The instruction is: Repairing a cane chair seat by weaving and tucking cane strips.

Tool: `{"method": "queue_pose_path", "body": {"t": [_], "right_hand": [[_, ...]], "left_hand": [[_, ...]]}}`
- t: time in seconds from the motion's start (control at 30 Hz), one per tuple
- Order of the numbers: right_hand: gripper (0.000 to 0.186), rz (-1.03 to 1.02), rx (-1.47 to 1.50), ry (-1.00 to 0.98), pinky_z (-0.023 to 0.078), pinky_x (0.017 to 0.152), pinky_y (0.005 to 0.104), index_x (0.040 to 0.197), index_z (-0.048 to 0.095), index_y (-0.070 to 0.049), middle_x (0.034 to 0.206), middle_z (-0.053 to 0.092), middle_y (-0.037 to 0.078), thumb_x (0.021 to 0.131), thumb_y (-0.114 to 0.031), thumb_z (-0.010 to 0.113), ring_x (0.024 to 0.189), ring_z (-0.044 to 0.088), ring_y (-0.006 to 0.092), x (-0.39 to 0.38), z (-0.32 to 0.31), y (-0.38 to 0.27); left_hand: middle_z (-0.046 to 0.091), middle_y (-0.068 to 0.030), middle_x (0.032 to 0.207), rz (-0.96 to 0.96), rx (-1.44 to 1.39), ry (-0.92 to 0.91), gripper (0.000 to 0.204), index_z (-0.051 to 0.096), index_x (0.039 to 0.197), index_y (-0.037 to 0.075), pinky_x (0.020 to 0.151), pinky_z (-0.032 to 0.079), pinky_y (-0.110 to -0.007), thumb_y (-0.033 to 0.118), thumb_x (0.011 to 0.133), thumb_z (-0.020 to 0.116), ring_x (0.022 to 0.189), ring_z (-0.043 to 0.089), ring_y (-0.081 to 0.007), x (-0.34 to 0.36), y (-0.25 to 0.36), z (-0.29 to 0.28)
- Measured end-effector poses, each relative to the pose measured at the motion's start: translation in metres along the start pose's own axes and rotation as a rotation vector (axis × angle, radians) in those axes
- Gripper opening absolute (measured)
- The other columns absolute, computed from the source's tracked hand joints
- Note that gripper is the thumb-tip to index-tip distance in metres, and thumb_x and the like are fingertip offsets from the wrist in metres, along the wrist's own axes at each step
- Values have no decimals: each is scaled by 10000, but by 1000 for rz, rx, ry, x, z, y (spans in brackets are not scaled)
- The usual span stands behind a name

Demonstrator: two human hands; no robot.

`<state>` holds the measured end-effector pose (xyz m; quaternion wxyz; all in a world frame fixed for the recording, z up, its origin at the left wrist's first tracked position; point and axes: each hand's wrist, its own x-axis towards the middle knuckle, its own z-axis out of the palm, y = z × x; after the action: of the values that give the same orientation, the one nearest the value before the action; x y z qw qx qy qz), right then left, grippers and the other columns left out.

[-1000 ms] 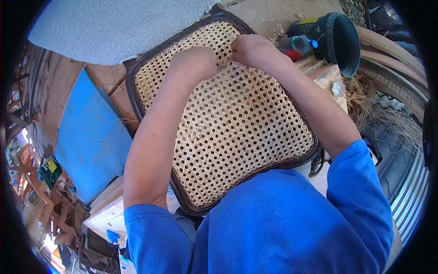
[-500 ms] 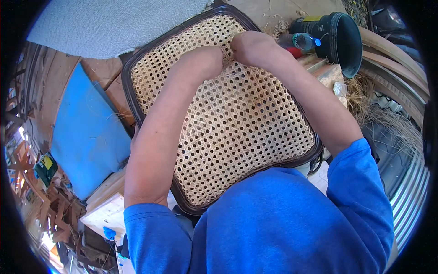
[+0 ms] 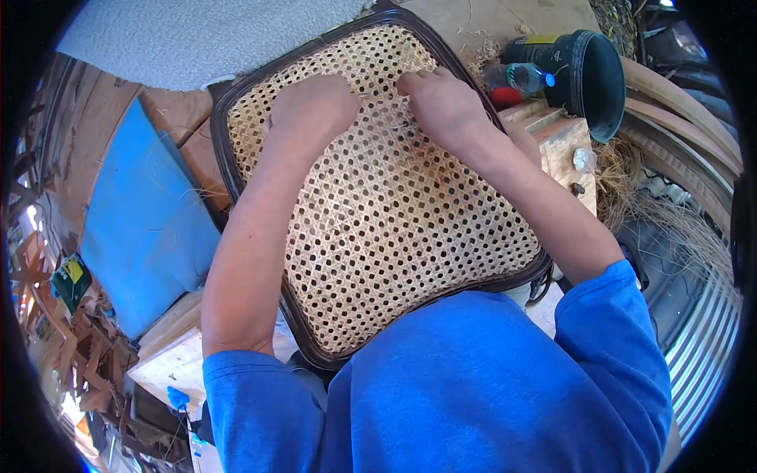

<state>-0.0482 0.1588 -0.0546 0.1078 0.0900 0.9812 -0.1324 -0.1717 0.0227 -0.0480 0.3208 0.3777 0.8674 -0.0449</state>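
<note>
In front of me lies a woven cane panel (image 3: 378, 213), pale with a grid of small holes, set in a dark brown wooden frame (image 3: 223, 154). My left hand (image 3: 314, 108) is closed over the panel's upper left part. A short thin tip shows beside its fingers, but its kind is too small to tell. My right hand (image 3: 443, 98) is over the upper right part, its fingers bent together near the weave. Whatever those fingers grip is hidden. A brownish stain marks the cane below the right wrist.
Grey carpet (image 3: 213, 47) covers the far left, above a blue sheet (image 3: 146, 229). At the far right a dark bucket (image 3: 579, 83) lies tipped beside a clear bottle (image 3: 524, 77). Loose fibre strands (image 3: 623, 177) and wooden boards (image 3: 568, 146) lie on the right.
My hands have drawn apart: the left has shifted left, and the right has come slightly nearer and to the right. The panel stays in about the same place.
</note>
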Motion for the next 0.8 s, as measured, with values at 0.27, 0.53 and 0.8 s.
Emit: {"method": "queue_pose_path", "body": {"t": [0.27,0.53,0.8], "right_hand": [[244,145,390,-206,500,674,357,984,626,-40,806,649,146,861,-248,588,726,641,248,39,-19,-6],[268,43,182,-22,488,682,406,870,670,-46,772,632,183,835,-304,608,735,624,345,46,0,5],[226,143,117,-228,501,731,405,857,670,-46,811,646,196,771,-232,575,789,639,335,48,-15,3]], "left_hand": [[668,-205,934,-18,42,270,351,682,932,14,790,512,-455,272,821,472,891,646,-366,1,-73,-7],[684,-154,884,62,22,129,259,697,933,47,767,522,-419,212,810,538,841,668,-313,5,-15,-12],[693,-126,921,43,101,-157,217,710,933,65,756,531,-396,118,785,561,835,680,-261,6,17,-29]]}}
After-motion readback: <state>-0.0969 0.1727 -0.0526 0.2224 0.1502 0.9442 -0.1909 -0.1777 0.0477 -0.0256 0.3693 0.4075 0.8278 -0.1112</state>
